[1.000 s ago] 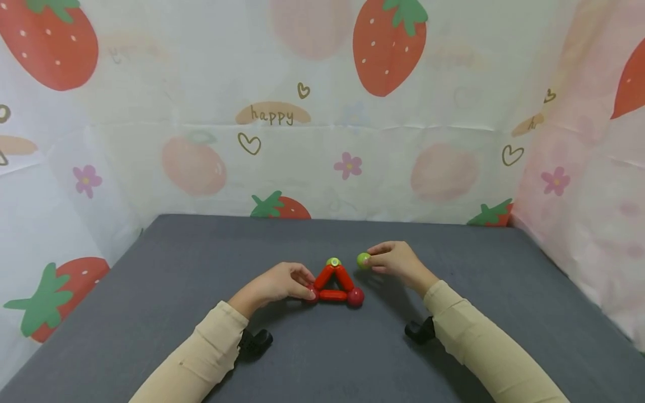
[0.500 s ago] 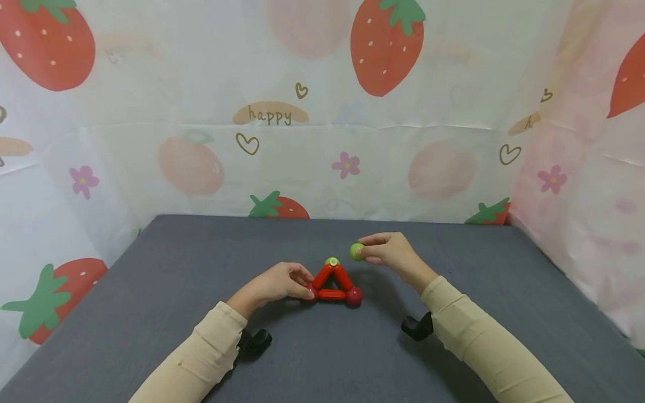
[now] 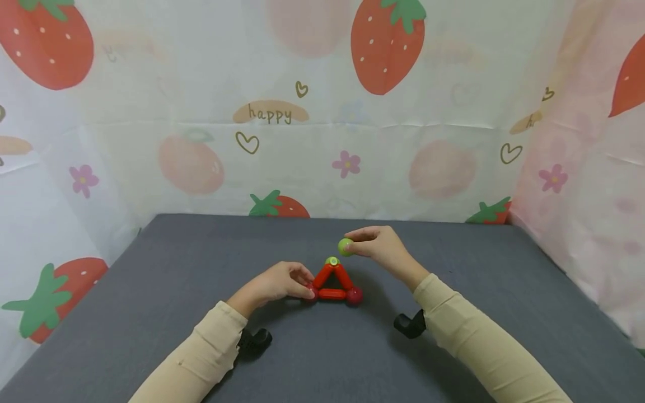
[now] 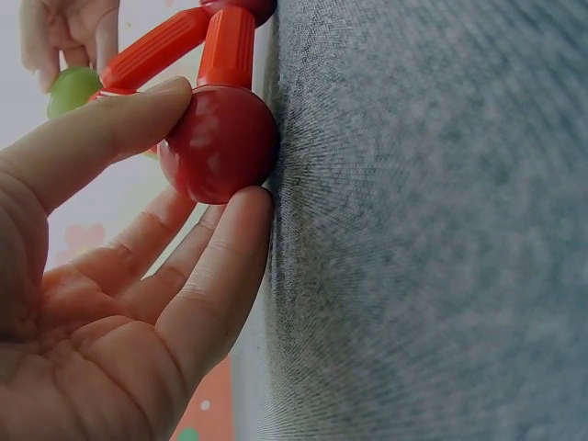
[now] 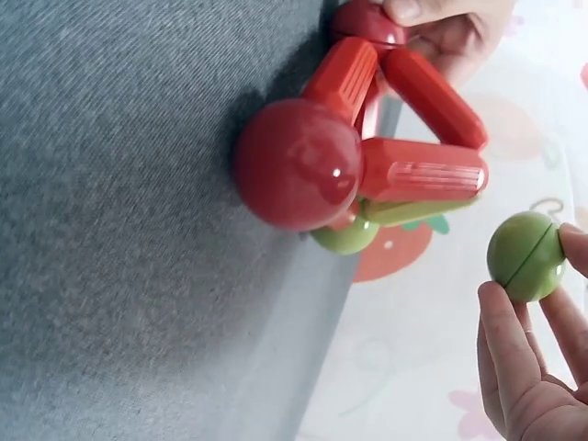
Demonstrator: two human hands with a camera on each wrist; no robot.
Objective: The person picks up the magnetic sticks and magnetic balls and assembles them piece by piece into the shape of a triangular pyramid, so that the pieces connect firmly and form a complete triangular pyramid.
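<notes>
A small frame of ribbed red rods [image 3: 332, 294] and balls stands on the grey table. My left hand [image 3: 279, 282] pinches the frame's left red ball [image 4: 220, 144] between thumb and fingertips, against the tabletop. The right red ball [image 5: 299, 164] sits at the other front corner, untouched. Behind, a yellow-green rod [image 5: 413, 210] leads up from a low green ball [image 5: 344, 237], and two red rods lean up to meet at the top. Held by the fingertips of my right hand [image 3: 385, 249], a loose green ball [image 5: 527, 256] hangs just above and right of that peak, apart from it.
The grey table [image 3: 322, 358] reaches back to a hanging cloth [image 3: 393, 112] printed with strawberries, which also closes off both sides. Black wrist-worn mounts [image 3: 255, 342] stick out below both forearms, close over the tabletop.
My right hand has moved left and up with the green ball, bringing it nearer the frame's peak. The left hand and the frame stay in place.
</notes>
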